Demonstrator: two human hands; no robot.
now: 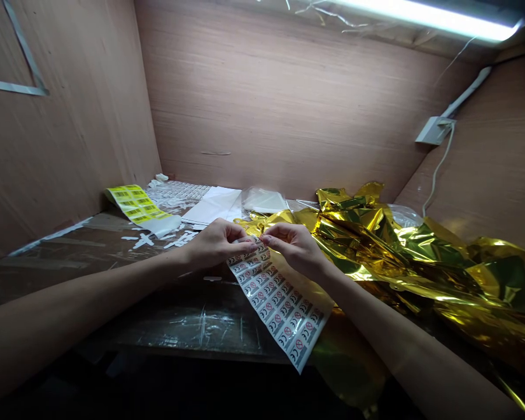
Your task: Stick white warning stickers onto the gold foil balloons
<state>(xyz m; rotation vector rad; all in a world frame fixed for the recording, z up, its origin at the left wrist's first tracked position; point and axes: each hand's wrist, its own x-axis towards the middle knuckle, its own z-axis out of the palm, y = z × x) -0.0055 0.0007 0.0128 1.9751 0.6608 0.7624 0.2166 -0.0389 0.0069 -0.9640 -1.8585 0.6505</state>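
Note:
A sheet of printed stickers (280,303), with rows of CE marks and small red round symbols, hangs down past the table's front edge. Its top end is pinched by my left hand (225,242), fingers closed. Close beside it, my right hand (293,245) is closed too, thumb and fingertips together at the sheet's top right corner. Whether a single sticker sits between those fingertips is too small to tell. Crumpled gold foil (367,233) lies just behind and to the right of my hands.
A yellow label sheet (135,204) lies at the left, near white scraps (143,240). White papers (214,205) and a clear plastic packet (265,200) are at the back. Wooden walls enclose the table (179,321); a socket box (435,130) with a cable hangs right.

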